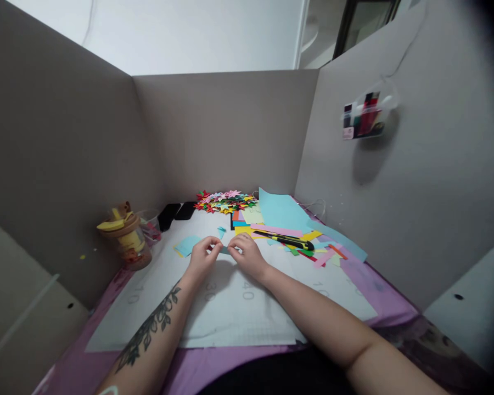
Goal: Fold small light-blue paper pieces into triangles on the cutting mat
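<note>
Brown tub (130, 241) beside a clear cup (151, 224), two black slabs (169, 216) (side by side), grey partition walls (226, 131)

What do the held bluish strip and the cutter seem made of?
Held strip: probably matte paper, thin and dull like the blue sheet. Cutter: likely hard plastic body, judging by its solid yellow and black colouring; finish unclear.

From my end I read 10, 30 and 40 across the sheet (239, 326); farther right are fainter figures, one perhaps 10. The pack's (364, 120) label I can't make out.
</note>
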`<action>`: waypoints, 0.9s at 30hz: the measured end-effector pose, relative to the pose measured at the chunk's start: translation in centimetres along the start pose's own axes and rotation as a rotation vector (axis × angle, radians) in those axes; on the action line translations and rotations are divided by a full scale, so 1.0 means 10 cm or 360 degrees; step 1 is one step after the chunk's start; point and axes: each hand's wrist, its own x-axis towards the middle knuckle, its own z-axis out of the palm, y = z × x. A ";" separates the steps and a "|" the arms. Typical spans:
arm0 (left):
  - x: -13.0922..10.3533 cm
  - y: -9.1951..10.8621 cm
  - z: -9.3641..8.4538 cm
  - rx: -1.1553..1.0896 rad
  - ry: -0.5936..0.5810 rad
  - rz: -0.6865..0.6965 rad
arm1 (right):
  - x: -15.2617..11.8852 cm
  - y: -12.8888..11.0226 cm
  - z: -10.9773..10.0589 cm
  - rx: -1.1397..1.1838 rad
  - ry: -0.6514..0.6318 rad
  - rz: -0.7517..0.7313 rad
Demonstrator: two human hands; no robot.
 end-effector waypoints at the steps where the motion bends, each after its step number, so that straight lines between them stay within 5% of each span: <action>1: 0.01 -0.03 -0.02 -0.0052 0.0045 -0.0016 | 0.01 0.01 0.00 -0.0012 0.0001 -0.0004; 6: 0.08 -0.16 -0.13 -0.0359 0.0586 -0.0174 | 0.03 0.11 -0.02 -0.0058 0.0080 -0.0008; 15: 0.01 -0.06 0.00 0.0216 -0.0070 0.0244 | 0.01 0.09 -0.05 -0.0086 -0.0001 -0.0064; 24: 0.10 -0.19 -0.16 -0.0049 0.0158 -0.0025 | 0.09 0.08 -0.10 0.0117 0.0116 0.0089; 27: 0.12 -0.27 -0.22 -0.0234 0.0368 -0.0223 | 0.08 0.18 -0.17 0.0150 0.0195 0.0171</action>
